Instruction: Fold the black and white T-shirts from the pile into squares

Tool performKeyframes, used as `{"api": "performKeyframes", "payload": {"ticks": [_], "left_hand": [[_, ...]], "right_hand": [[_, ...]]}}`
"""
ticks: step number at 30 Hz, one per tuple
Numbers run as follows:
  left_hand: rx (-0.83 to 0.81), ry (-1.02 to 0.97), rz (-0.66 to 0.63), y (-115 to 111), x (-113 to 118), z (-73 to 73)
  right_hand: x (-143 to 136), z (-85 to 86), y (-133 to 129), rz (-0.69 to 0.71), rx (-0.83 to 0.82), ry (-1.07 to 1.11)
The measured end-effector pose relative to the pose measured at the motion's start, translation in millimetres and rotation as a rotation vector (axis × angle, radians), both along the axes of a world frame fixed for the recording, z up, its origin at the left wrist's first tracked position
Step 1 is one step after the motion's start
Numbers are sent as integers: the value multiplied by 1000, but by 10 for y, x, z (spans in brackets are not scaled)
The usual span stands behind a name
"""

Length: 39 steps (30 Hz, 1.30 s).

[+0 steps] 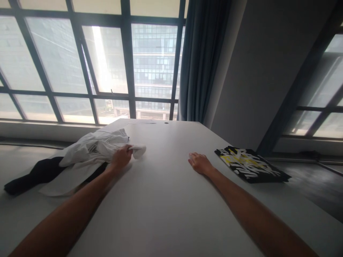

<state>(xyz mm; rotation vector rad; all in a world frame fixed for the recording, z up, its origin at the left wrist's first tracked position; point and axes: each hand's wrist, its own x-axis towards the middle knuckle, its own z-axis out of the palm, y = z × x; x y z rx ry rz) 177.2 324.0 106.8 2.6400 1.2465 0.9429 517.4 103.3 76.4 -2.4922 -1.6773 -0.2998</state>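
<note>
My left hand (pixel 122 157) is closed on a white garment (pixel 103 148), pinching a bunched end that sticks out past the fingers. The rest of that white cloth lies crumpled to the left, on a heap with a black garment (pixel 37 173) whose dark part reaches out to the far left. My right hand (pixel 200 163) rests on the white table (pixel 166 200), palm down with fingers loosely extended, and holds nothing. To its right, apart from it, a folded black garment (pixel 249 165) with white and yellow print lies flat near the table's right edge.
A small dark round spot (pixel 166 123) shows near the table's far edge. Beyond stand large framed windows (pixel 155 64), a blue-grey curtain (pixel 200 64) and a grey pillar (pixel 257 71) at the right.
</note>
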Motion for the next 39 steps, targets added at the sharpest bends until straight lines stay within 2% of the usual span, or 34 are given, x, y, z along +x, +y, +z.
{"api": "performKeyframes", "payload": {"ticks": [1,4,5,7,8,10,11,14,16,18,21,24,28,30,32,34,37,39], "left_hand": [[-20,-5,-81,-126,115,-49],[-156,-67,-632,-537,426,-204],[-171,-57,-762,-651,497,-238],[-105,5,-899,-786,564,-257],[-45,49,-906,-800,559,-240],[76,143,-822,-735,490,-166],[118,193,-750,-672,435,-116],[162,352,-494,-478,258,30],[130,459,-362,-401,165,98],[66,555,-303,-365,101,135],[-11,615,-327,-327,36,151],[5,596,-289,-249,-19,153],[87,583,-203,-136,-66,167],[122,545,-174,-123,-72,177],[128,510,-155,-142,-69,185],[112,500,-162,-174,-60,187],[78,449,-166,-187,-26,168],[16,325,-229,-161,14,137]], "right_hand": [[-56,19,4,41,35,4],[-290,40,36,222,132,116],[-376,36,49,303,154,178],[-534,26,69,487,175,299],[-599,24,74,568,179,355],[-694,34,75,667,179,465],[-728,46,71,674,181,529],[-801,87,51,611,155,698],[-846,105,39,583,116,702],[-882,114,34,572,92,621],[-837,141,39,506,111,451],[-578,194,26,315,120,241],[6,234,-119,-76,132,-5],[267,227,-234,-236,82,-53],[431,214,-330,-323,58,-72],[476,204,-370,-302,87,-62],[364,197,-320,-60,110,72],[238,198,-253,94,71,146]]}}
